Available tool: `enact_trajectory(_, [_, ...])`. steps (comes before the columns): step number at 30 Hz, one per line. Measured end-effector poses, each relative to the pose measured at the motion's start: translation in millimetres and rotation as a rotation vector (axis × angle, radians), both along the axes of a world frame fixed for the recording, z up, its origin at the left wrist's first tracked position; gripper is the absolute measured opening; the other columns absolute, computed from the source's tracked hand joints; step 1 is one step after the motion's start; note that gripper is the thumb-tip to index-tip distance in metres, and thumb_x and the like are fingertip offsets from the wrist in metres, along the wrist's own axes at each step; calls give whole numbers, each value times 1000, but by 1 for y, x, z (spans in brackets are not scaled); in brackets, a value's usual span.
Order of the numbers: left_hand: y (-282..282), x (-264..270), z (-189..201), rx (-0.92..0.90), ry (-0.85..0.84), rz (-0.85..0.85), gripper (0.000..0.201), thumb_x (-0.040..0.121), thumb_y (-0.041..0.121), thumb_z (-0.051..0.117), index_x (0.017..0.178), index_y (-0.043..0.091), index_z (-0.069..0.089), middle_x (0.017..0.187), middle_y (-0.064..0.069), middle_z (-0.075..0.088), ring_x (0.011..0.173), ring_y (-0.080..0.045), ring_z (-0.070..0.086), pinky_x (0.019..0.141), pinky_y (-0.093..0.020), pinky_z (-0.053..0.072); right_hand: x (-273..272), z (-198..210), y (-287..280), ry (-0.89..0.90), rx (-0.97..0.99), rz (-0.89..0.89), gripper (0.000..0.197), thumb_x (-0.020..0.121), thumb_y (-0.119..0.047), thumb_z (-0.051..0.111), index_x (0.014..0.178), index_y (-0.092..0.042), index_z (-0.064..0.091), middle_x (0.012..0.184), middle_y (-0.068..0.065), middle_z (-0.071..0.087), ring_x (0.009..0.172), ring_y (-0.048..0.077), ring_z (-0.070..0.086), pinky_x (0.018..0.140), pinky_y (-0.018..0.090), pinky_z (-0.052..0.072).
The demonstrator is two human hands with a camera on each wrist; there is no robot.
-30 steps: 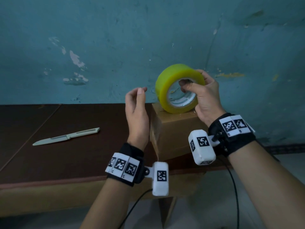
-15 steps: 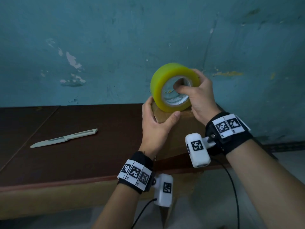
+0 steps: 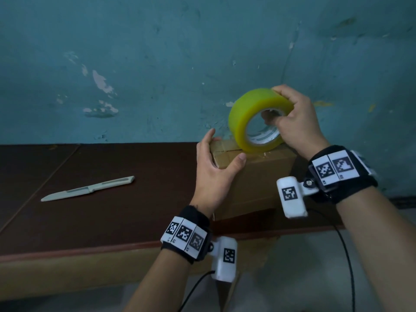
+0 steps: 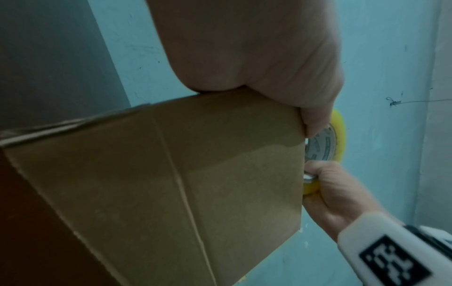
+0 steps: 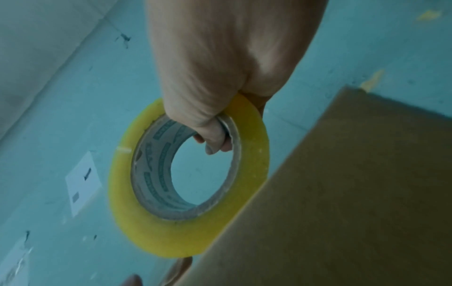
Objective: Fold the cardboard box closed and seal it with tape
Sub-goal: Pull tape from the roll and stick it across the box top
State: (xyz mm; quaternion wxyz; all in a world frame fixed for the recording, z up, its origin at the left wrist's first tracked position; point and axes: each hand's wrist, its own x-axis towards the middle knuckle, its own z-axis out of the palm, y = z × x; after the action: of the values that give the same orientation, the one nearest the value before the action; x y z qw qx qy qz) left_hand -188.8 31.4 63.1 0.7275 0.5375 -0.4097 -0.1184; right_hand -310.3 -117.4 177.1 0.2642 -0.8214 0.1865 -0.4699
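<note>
A closed brown cardboard box (image 3: pixel 258 176) stands on the dark table (image 3: pixel 112 221) near its front right edge. My left hand (image 3: pixel 225 147) grips the box's top left corner, thumb on the near face and fingers over the far edge. A yellow tape roll (image 3: pixel 245 118) stands on edge on the box top. My right hand (image 3: pixel 273 103) holds it, thumb inside the core and fingers over the rim. A shiny strip lies on the top left of the roll. The left wrist view shows the box side (image 4: pixel 171 174); the right wrist view shows the roll (image 5: pixel 195 236).
A pale folding knife (image 3: pixel 90 188) lies on the table to the left of the box. A blue-green wall (image 3: pixel 157 64) rises directly behind the table. Cables hang from both wrist cameras below the table's front edge.
My left hand, raised and open beside the box a second ago, has come down and taken hold of the box's top left corner. My right hand keeps the roll on the box top.
</note>
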Motion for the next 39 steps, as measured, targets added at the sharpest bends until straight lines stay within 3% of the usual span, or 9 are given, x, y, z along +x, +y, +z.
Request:
enact_trajectory(4, [0, 0, -1, -2, -24, 10, 90, 78, 50, 82, 156, 34, 40, 144, 0, 52, 137, -14, 52, 119, -47, 42, -3, 5, -3, 70, -100, 15, 29, 88, 2, 80, 109, -15, 70, 95, -2, 67, 89, 9, 62, 81, 24, 48])
enact_trajectory(7, [0, 1, -1, 0, -21, 11, 88, 78, 49, 84, 155, 36, 41, 143, 1, 53, 136, -15, 53, 118, -48, 43, -4, 10, -8, 123, -155, 6, 28, 87, 1, 79, 106, -17, 69, 93, -1, 69, 90, 19, 66, 82, 31, 50])
enact_trajectory(14, [1, -1, 1, 2, -11, 12, 83, 81, 42, 82, 153, 34, 43, 141, 2, 54, 136, -9, 49, 121, -43, 39, -34, 28, -23, 299, -339, -126, 43, 85, 12, 73, 123, -8, 73, 106, 9, 73, 103, 33, 70, 89, 41, 51])
enact_trajectory(19, [-1, -1, -1, -15, 14, 13, 83, 79, 44, 84, 152, 34, 44, 141, 1, 55, 136, -18, 54, 118, -50, 43, -28, 32, -18, 363, -488, -169, 56, 76, 17, 65, 125, -9, 74, 119, 16, 76, 108, 43, 71, 91, 54, 56])
enact_trajectory(25, [2, 0, 2, -51, -46, -5, 75, 87, 24, 85, 151, 34, 47, 148, -2, 51, 139, -8, 47, 115, -27, 37, -16, 38, -9, 484, -531, -223, 73, 72, 17, 61, 132, -22, 74, 118, 11, 75, 109, 44, 69, 86, 50, 55])
enact_trajectory(29, [1, 0, 1, -60, -37, -9, 76, 85, 29, 85, 150, 36, 46, 147, -2, 51, 139, -11, 48, 117, -30, 39, -8, 43, 2, 563, -543, -238, 74, 75, 15, 59, 133, -29, 74, 112, 9, 70, 108, 43, 66, 82, 46, 51])
enact_trajectory(32, [2, -1, 3, -78, -20, -14, 78, 83, 29, 84, 150, 32, 46, 145, -4, 53, 137, -12, 50, 114, -23, 40, 0, 46, 10, 601, -583, -226, 74, 77, 14, 58, 134, -31, 74, 113, 10, 70, 110, 45, 66, 83, 46, 50])
enact_trajectory(36, [4, -3, 3, -79, -2, -26, 78, 83, 29, 85, 150, 34, 46, 147, -3, 52, 138, -13, 49, 119, -37, 41, 4, 46, 15, 625, -615, -240, 75, 78, 13, 58, 135, -34, 73, 114, 9, 70, 113, 44, 65, 82, 45, 48])
enact_trajectory(39, [4, -2, 3, -71, -7, -17, 76, 83, 30, 86, 149, 37, 47, 147, -3, 52, 139, -16, 50, 120, -45, 41, -1, 44, 10, 592, -569, -258, 78, 73, 15, 57, 132, -33, 75, 101, 2, 65, 109, 43, 65, 79, 47, 49])
